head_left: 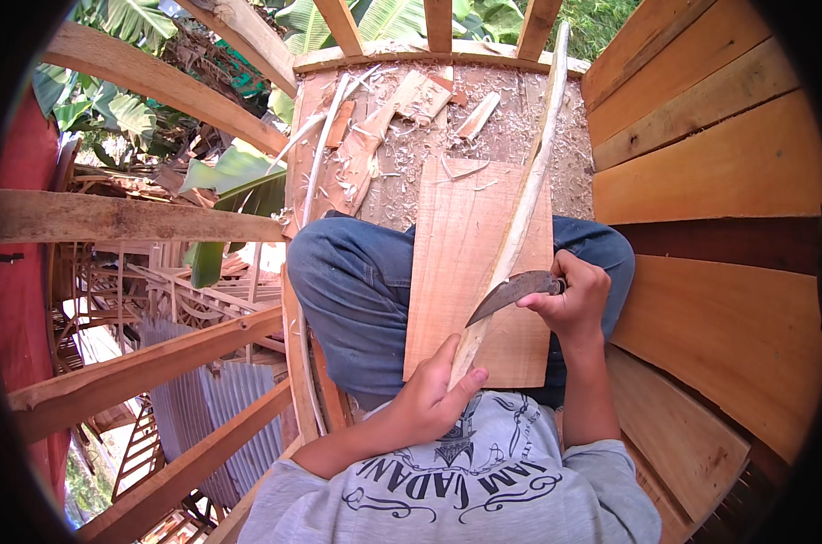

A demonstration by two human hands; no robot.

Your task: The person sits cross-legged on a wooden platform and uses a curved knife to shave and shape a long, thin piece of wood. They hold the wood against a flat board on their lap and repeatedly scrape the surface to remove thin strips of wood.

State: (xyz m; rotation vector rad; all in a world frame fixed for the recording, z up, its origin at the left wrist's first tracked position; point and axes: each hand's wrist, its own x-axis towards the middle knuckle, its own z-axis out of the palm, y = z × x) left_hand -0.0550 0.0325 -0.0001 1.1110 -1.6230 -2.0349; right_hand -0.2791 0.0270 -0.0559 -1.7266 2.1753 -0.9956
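My left hand [442,395] is closed around the near end of a long pale wooden stick [520,218], which slants away from me to the far right railing. In my right hand [576,295] is a knife [511,295] with a broad, dark, curved blade, its handle mostly hidden by my fingers. The blade lies across the stick just beyond my left hand, its tip pointing left. Under the stick a flat wooden board [447,272] rests over my crossed legs.
Shavings and bark-like scraps [366,154] litter the plank floor [570,172] ahead. Thin peeled strips [323,145] lie at the left. A plank wall [701,154] rises close on my right; open wooden rails [139,218] border my left, with corrugated sheets [221,399] below.
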